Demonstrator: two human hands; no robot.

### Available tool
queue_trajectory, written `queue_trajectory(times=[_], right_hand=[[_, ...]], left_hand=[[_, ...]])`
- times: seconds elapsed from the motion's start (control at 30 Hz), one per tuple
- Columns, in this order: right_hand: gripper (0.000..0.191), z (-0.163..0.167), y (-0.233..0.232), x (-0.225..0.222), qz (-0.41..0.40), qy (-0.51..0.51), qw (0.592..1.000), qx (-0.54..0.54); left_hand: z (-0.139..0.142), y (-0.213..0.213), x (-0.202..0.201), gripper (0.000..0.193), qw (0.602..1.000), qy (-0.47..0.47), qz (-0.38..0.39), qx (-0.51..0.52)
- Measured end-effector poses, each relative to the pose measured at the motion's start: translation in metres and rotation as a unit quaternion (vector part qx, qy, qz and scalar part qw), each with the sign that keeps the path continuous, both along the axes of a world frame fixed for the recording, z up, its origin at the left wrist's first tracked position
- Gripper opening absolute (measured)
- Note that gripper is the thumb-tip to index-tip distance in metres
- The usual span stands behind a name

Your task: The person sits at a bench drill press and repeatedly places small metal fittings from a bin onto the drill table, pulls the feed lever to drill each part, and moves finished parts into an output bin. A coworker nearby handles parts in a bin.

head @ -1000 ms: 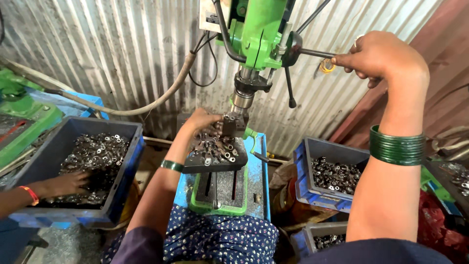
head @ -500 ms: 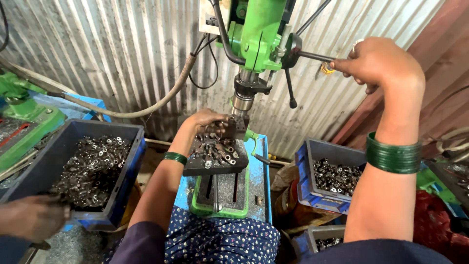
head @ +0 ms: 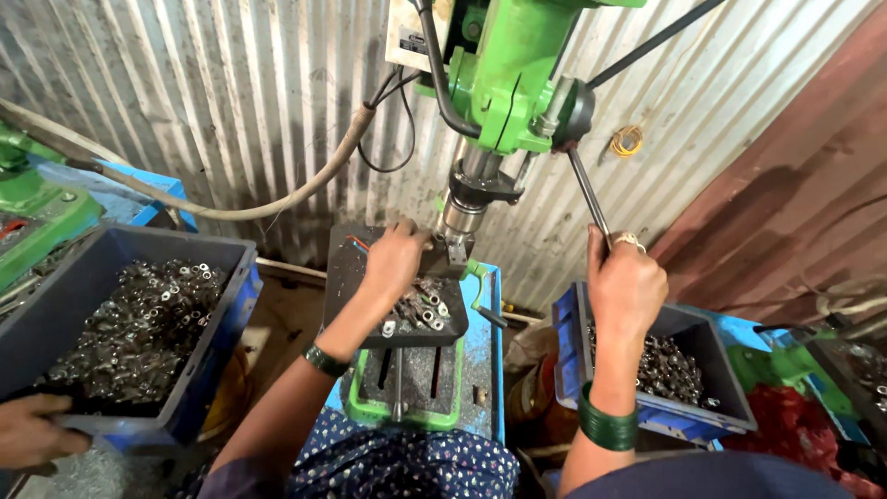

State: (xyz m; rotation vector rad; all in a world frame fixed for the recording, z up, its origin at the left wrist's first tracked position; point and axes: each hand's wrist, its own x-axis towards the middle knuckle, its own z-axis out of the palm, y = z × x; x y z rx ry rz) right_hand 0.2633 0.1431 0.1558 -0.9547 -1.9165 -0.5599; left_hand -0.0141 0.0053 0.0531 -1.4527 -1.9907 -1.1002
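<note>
A green drill press (head: 513, 74) stands in front of me against a corrugated metal wall. My right hand (head: 625, 282) is closed around the end of its feed lever (head: 589, 199), low at the right of the machine. My left hand (head: 395, 261) rests on the dark work table (head: 346, 277) under the chuck (head: 465, 214), fingers around a small metal part that I cannot make out. Several small metal rings (head: 420, 310) lie loose on that table. Both wrists wear green bangles.
A grey crate of metal rings (head: 129, 319) sits at my left, with another person's hand (head: 37, 432) at its near edge. A blue crate of metal parts (head: 665, 370) stands at my right. A hose and cables hang along the wall.
My right hand has pulled the feed lever down from high at the right to beside the blue crate. The chuck has come down. The other person's hand left the grey crate.
</note>
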Motion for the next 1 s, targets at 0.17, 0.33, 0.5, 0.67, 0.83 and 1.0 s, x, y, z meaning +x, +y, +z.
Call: queue_trajectory(times=[0.17,0.33,0.5,0.67,0.83,1.0], right_hand=[[0.042,0.005,-0.01,0.008,-0.009,-0.004,0.999,0.044],[0.043,-0.005,0.0,0.008,-0.008,-0.016,0.997,0.076],[0.047,0.007,-0.006,0.013,-0.005,-0.042,0.999,0.031],[0.061,0.138,-0.026,0.029,0.016,-0.181,0.971,-0.155],[0.068,0.288,0.063,-0.01,-0.013,-0.287,0.845,-0.451],[0.059,0.236,0.071,0.025,-0.016,-0.277,0.923,-0.266]], left_hand=[[-0.022,0.013,0.004,0.016,0.997,0.052,0.052,-0.018],[-0.034,0.017,0.009,0.014,0.996,0.043,0.074,-0.026],[-0.025,0.02,0.011,0.011,0.997,0.019,0.077,-0.009],[-0.006,0.021,0.019,0.009,0.995,0.028,0.096,-0.001],[0.008,0.015,0.024,0.011,0.991,0.049,0.121,-0.025],[0.004,0.019,0.023,0.012,0.991,0.049,0.12,-0.018]])
